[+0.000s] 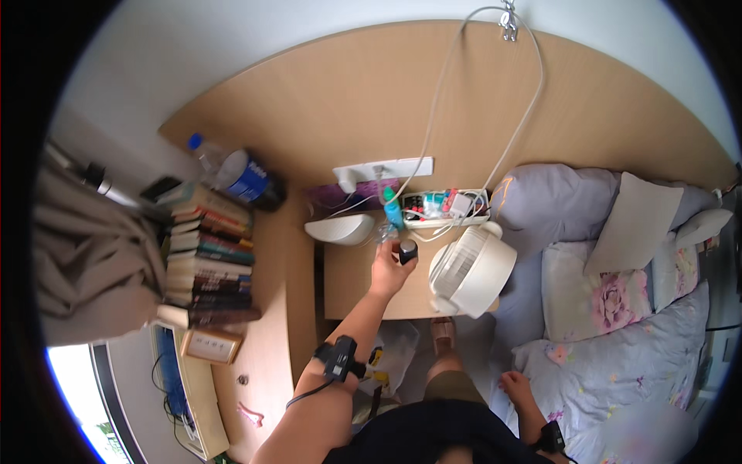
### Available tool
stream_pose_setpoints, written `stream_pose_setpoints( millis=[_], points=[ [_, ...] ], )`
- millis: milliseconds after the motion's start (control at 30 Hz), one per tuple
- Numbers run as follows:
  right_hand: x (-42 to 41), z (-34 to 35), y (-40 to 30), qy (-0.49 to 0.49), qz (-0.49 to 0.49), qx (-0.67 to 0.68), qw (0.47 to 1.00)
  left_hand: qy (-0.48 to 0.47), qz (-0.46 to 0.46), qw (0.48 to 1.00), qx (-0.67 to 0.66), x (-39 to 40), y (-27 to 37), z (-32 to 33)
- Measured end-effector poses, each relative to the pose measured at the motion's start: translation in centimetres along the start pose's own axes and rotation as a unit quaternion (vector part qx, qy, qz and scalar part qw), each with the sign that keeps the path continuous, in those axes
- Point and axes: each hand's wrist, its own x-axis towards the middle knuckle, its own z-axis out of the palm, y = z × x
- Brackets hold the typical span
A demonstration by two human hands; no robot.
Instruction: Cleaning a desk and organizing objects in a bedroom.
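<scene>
My left hand (391, 269) reaches over the small wooden bedside table (353, 290) with its fingers around a small black bottle with a grey cap (408, 250). Just beyond the fingertips are a clear object (386, 232) and a teal bottle with a green cap (393, 209). A white basket (429, 223) of small items stands behind. To the right of the held bottle is a white electric fan (478, 269), tilted. My right hand (511, 385) hangs low by the bed, fingers curled; whether anything is in it cannot be told.
A white curved device (341, 229) sits at the table's back left. Cables run from the wall socket strip (388, 169) and a hook. Left, a ledge carries stacked books (211, 261), large bottles and a framed picture (211, 346). The bed with pillows (597, 290) lies right; a plastic bag (397, 354) is below.
</scene>
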Motion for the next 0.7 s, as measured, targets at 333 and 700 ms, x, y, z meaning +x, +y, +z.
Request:
stream_pose_setpoints(
  millis=[333, 700],
  points=[
    [4.0, -6.7, -2.4, 0.012, 0.142, 0.016, 0.99, -0.022, -0.113, 0.993, -0.017, 14.0, -2.1, 11.8],
    [10.3, -5.8, -9.0, -0.174, -0.16, -0.215, 0.947, -0.032, -0.012, 0.998, -0.06, 5.2, 2.8, 1.1]
  ],
)
